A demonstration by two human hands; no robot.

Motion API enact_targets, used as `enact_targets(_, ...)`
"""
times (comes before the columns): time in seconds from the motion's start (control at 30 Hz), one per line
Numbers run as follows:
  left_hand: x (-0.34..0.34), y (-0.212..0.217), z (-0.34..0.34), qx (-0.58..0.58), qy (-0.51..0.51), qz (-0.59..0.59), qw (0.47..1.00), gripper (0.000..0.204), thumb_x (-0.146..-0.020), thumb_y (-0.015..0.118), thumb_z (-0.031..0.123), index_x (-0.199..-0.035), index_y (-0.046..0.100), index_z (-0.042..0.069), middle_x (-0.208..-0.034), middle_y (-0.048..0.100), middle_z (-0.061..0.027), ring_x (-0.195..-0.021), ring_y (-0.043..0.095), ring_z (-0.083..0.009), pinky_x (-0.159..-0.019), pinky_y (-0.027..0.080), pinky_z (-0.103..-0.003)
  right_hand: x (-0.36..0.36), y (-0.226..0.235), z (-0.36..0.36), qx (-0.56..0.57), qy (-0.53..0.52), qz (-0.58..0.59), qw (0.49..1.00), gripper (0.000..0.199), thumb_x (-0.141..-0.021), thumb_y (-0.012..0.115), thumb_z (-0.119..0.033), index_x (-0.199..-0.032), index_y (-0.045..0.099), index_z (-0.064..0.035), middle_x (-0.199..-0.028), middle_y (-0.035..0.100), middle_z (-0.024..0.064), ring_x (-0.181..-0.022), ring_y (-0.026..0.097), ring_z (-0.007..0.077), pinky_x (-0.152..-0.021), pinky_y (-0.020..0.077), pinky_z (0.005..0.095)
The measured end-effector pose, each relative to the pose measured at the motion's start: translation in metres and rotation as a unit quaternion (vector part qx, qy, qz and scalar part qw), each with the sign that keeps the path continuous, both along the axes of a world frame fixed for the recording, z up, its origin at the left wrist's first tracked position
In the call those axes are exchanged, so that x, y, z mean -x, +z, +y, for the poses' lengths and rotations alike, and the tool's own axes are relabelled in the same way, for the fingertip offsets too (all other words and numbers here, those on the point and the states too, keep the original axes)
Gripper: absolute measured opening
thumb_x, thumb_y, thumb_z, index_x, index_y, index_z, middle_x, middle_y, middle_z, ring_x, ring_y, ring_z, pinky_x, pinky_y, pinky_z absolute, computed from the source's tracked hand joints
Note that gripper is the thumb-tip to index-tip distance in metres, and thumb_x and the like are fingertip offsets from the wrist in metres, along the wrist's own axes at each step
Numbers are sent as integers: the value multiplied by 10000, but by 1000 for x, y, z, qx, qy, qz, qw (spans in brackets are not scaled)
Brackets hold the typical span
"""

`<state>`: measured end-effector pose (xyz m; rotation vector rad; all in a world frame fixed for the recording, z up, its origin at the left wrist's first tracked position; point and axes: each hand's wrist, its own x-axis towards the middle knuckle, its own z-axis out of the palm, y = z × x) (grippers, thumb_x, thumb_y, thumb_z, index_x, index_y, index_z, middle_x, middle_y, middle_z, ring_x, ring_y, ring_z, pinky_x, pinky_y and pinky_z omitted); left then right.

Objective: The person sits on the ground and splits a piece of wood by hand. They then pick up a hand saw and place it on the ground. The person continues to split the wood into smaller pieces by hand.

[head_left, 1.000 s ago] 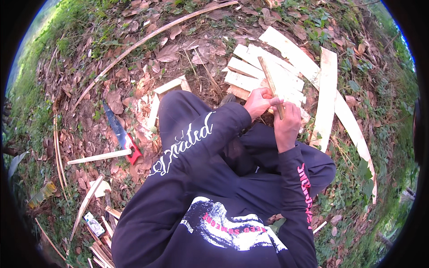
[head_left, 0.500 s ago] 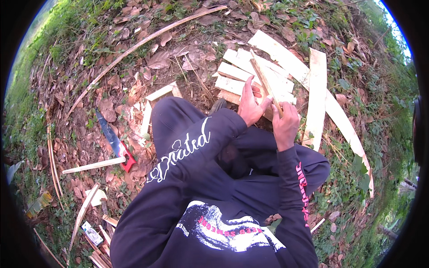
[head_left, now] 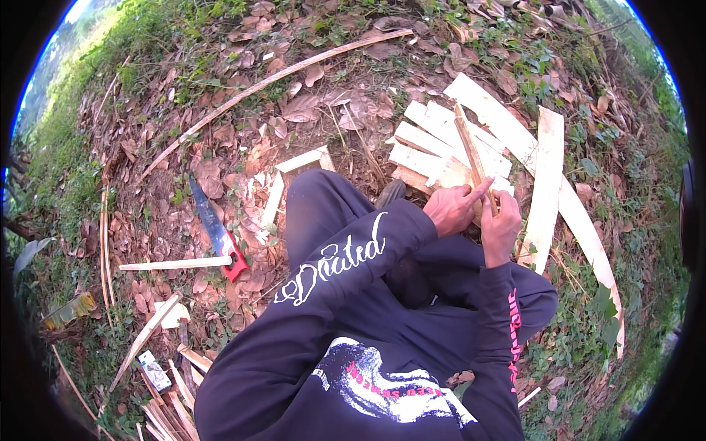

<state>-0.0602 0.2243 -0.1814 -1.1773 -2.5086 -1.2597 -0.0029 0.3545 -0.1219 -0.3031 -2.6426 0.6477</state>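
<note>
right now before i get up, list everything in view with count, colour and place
held stick: one, brown, right of centre
short boards: several, pale, upper right of centre
long boards: two, pale, crossed, right
saw: one, bluish blade, red handle, left
straight stick: one, pale, end at saw handle
angled pieces: at least two, pale, beside left knee
curved strip: one, tan, upper left
thin strips: two, tan, far left
scrap strips: many, pale, lower left
small box: one, mostly white, lower left
dry leaves: many, brown, across ground
plants: many, green, around edges
sweatshirt: one, black, lower centre
left hand: one, bare, at stick
right hand: one, bare, on stick
</note>
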Motion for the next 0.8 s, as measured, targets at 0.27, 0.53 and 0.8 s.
enact_targets(0.27, 7, 5, 2, 67, -2, -9, 998, 757, -854, 600, 124, -1554, 317, 191, -868, 615, -127, -703, 653, -321, -602, 535, -430, 0, 2, 0, -9, -11, -15, 1000, 209, -879, 703, -154, -982, 626, 10, -943, 643, 180, -885, 625, 375, -773, 496, 458)
enact_targets(0.53, 8, 4, 3, 20, -6, -11, 1000, 747, -855, 606, 131, -1547, 330, 198, -941, 593, -158, -827, 640, -317, -668, 535, -412, -2, 3, 2, -1, 0, 1, 1000, 210, -860, 722, -149, -988, 637, -6, -939, 640, 185, -867, 629, 377, -746, 499, 465)
enact_targets(0.8, 12, 45, -5, -4, 14, 139, 990, 462, -868, 629, 154, -1328, 597, 131, -1287, 515, -160, -1237, 461, -381, -1026, 378, -500, 2, -2, 10, -44, 63, 41, 996, 242, -856, 695, -257, -940, 630, -40, -832, 623, 128, -824, 607, 329, -724, 493, 441)
